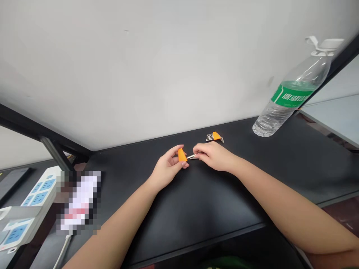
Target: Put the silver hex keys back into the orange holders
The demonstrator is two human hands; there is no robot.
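My left hand (167, 167) is closed round an orange hex key holder (182, 155), thumb on its near side and fingers behind. Thin metal hex keys (192, 156) run from the holder's right side to my right hand (211, 155), whose fingers pinch their other ends. How many keys there are, and how deep they sit in the holder, I cannot make out. Just beyond my right hand, a second hex key set (215, 136) lies on the black tabletop (196, 209), its orange holder carrying several silver keys.
A large clear water bottle (291, 93) with a green label stands at the back right. On the left are a blurred-out device (81, 201) with a white cable (64, 248) and a white power strip (39, 201). Black frame bars (36, 130) slope at both sides, before a pale wall.
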